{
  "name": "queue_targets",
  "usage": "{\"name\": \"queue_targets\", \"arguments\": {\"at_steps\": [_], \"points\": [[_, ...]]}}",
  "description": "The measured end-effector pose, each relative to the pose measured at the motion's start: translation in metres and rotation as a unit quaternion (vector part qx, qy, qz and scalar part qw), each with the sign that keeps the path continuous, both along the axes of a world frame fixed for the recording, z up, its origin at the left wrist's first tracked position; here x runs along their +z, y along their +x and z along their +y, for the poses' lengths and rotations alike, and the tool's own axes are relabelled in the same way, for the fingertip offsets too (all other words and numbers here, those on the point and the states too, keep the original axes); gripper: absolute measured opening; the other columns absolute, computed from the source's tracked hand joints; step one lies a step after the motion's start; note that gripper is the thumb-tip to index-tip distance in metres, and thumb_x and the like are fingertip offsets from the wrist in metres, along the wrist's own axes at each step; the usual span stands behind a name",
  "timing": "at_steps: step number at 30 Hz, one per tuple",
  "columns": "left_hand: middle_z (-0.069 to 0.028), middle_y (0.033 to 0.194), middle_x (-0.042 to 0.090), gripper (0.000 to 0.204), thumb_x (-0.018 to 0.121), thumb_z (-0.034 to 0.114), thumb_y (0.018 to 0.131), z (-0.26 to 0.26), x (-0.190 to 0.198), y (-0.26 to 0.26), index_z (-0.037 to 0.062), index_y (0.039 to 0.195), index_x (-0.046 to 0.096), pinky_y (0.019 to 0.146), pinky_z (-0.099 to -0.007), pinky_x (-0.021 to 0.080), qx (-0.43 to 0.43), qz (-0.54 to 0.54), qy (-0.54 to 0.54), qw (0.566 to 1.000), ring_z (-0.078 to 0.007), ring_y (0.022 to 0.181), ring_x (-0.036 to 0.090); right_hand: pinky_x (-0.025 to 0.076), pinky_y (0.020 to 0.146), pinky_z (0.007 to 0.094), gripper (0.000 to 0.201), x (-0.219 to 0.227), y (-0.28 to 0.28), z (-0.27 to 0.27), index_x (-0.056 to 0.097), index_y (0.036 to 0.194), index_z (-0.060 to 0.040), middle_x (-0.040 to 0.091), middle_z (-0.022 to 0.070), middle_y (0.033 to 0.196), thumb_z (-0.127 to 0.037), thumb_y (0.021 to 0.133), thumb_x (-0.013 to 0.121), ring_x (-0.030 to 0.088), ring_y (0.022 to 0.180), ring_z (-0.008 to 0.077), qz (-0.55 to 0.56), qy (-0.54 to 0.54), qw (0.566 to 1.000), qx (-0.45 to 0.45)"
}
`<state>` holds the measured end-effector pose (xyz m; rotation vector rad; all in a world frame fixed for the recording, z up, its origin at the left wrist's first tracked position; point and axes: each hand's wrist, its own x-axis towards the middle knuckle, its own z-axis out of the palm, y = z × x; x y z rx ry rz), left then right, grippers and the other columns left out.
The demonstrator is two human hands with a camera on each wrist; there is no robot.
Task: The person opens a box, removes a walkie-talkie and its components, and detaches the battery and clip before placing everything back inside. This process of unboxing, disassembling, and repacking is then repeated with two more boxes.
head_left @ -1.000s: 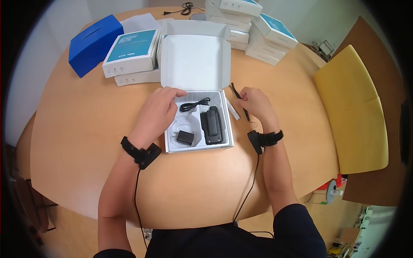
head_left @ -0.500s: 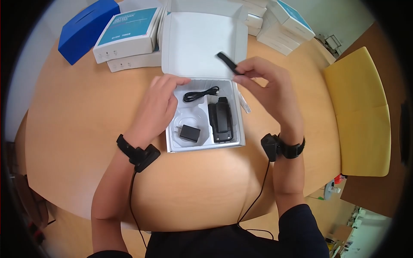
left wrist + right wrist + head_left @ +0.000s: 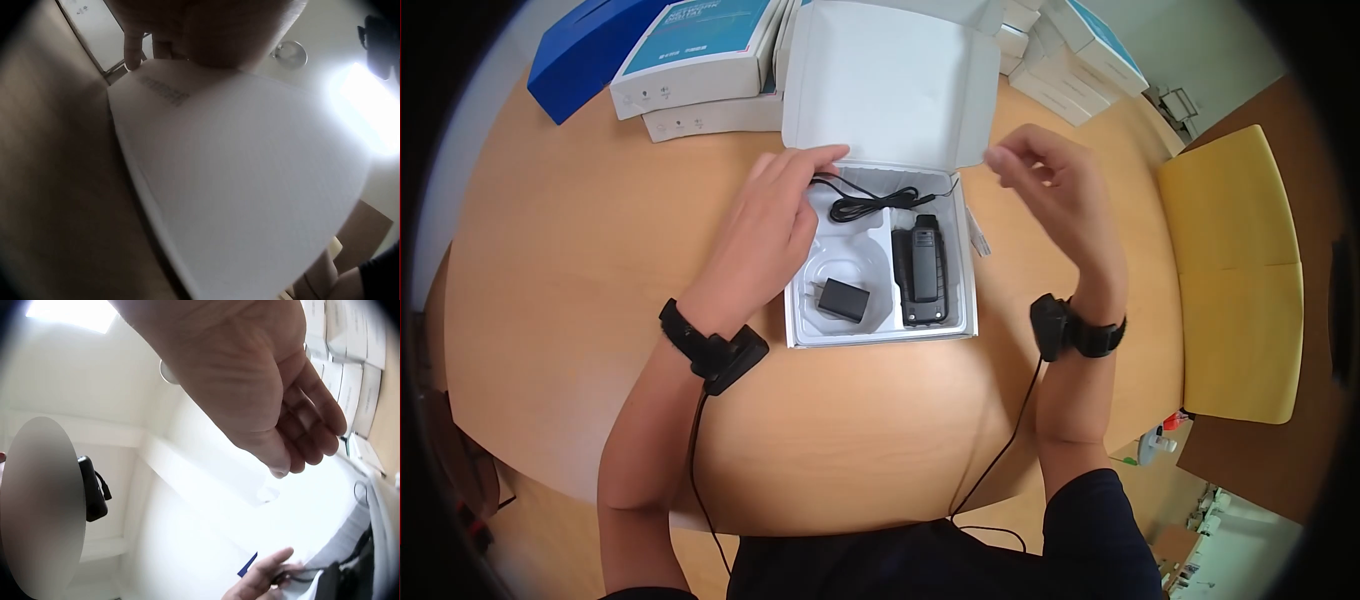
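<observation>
My left hand point(image 3: 765, 215) lies over the back left corner of an open white box point(image 3: 880, 338), its index finger reaching toward the lid hinge. My right hand point(image 3: 1055, 185), in the air right of the raised lid point(image 3: 890, 85), has loosely curled fingers with nothing in them. The right wrist view shows its palm point(image 3: 231, 381). Across the box's back compartment lies a black strap with a thin loop, over a coiled black cable point(image 3: 862, 206); a dark strand runs to below my left fingers. A black two-way radio point(image 3: 923, 265) and a black power adapter point(image 3: 844, 299) sit in the white tray.
Behind on the left are a blue box point(image 3: 580, 55) and white-and-teal boxes point(image 3: 700, 40). More white boxes point(image 3: 1065, 75) stand stacked at the back right. A small white packet point(image 3: 978, 232) lies beside the open box. A yellow chair point(image 3: 1230, 280) is at the right.
My right hand lifted the black strap from the table's right side, brought it over the box and let go of it, then moved right. My left hand has kept to the box's left side.
</observation>
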<state>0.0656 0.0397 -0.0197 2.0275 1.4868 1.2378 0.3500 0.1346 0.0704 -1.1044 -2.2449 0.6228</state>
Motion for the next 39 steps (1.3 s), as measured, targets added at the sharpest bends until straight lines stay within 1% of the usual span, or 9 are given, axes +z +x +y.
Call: {"name": "queue_targets", "arguments": {"at_steps": [3,12,18,21,25,28,31,35,39], "points": [[-0.013,0.122,0.068,0.046,0.05,-0.012,0.09,0.0,0.003,-0.001,0.0028,0.131,0.065,0.102,-0.0442,0.049,-0.003,0.03,0.0,1.0,-0.035,0.113,0.058,0.056,0.071,0.0318,0.029,0.008,0.02,0.008,0.073,0.096,0.0029,0.074,0.0099,0.082,-0.026,0.099,0.076,0.071,0.076,0.0201,-0.05,-0.093,0.991,-0.08],[-0.0128,0.127,0.068,0.049,0.045,-0.011,0.09,-0.001,0.006,-0.001,0.0031,0.131,0.068,0.101,-0.0408,0.049,-0.016,0.036,-0.01,0.999,-0.032,0.117,0.058,0.056,0.073,0.0382,0.033,-0.042,0.012,0.022,0.076,0.091,0.0011,0.076,0.0134,0.086,-0.031,0.087,0.081,0.071,0.081,0.0269,-0.252,-0.127,0.957,-0.068],[-0.0128,0.123,0.068,0.046,0.05,-0.012,0.09,0.0,0.004,0.001,0.0032,0.13,0.067,0.101,-0.0434,0.049,-0.01,0.033,0.006,0.999,-0.0347,0.113,0.059,0.056,0.073,0.0333,0.025,-0.044,0.033,0.038,0.071,0.1,0.0015,0.076,0.0101,0.09,-0.023,0.096,0.077,0.071,0.08,0.0193,-0.18,-0.115,0.974,-0.077],[-0.0131,0.124,0.068,0.046,0.05,-0.011,0.09,0.0,0.003,0.002,0.0028,0.13,0.066,0.102,-0.0435,0.049,-0.007,0.028,0.009,1.0,-0.035,0.115,0.059,0.055,0.069,0.0338,0.022,-0.039,0.052,0.049,0.072,0.101,-0.0004,0.074,0.008,0.085,-0.021,0.096,0.076,0.069,0.077,0.0183,-0.037,-0.12,0.988,-0.092],[-0.0132,0.124,0.068,0.046,0.05,-0.011,0.09,-0.002,0.004,0.0,0.0029,0.13,0.066,0.102,-0.0437,0.049,-0.009,0.03,0.009,0.999,-0.0351,0.117,0.058,0.055,0.071,0.0256,0.014,-0.022,0.052,0.049,0.069,0.108,-0.003,0.073,0.0016,0.09,-0.014,0.101,0.073,0.069,0.083,0.0106,0.134,-0.034,0.985,-0.105],[-0.0132,0.124,0.068,0.046,0.05,-0.011,0.09,-0.002,0.003,-0.002,0.0029,0.13,0.066,0.103,-0.0437,0.049,-0.012,0.035,0.01,0.999,-0.0352,0.117,0.058,0.055,0.073,0.0266,0.009,-0.002,0.02,0.018,0.069,0.106,-0.0022,0.073,0.0012,0.092,-0.008,0.1,0.073,0.069,0.087,0.0101,0.17,-0.027,0.985,-0.017],[-0.0131,0.123,0.068,0.045,0.05,-0.01,0.09,0.0,0.0,-0.002,0.0028,0.13,0.066,0.103,-0.0438,0.049,-0.009,0.036,0.016,0.999,-0.0354,0.116,0.059,0.056,0.075,0.0288,0.007,0.003,-0.012,-0.011,0.07,0.106,-0.0004,0.074,0.0031,0.094,-0.003,0.1,0.072,0.069,0.088,0.0116,0.09,0.033,0.99,0.098],[-0.0134,0.123,0.068,0.045,0.05,-0.009,0.09,-0.002,0.001,-0.002,0.0031,0.13,0.065,0.104,-0.0441,0.049,-0.005,0.035,0.015,0.999,-0.0357,0.117,0.059,0.055,0.091,0.0295,0.016,-0.004,-0.036,-0.025,0.074,0.112,-0.0016,0.076,0.0046,0.106,0.001,0.096,0.074,0.071,0.099,0.0136,0.015,-0.026,0.991,0.127],[-0.0136,0.122,0.067,0.047,0.049,-0.009,0.093,-0.002,-0.002,-0.003,0.0027,0.136,0.062,0.105,-0.0425,0.048,-0.002,0.042,0.017,0.999,-0.0343,0.117,0.059,0.056,0.092,0.0314,0.015,-0.028,-0.041,-0.016,0.075,0.112,-0.0015,0.078,0.0051,0.106,-0.001,0.097,0.075,0.072,0.1,0.0154,0.016,0.06,0.988,0.144]]}}
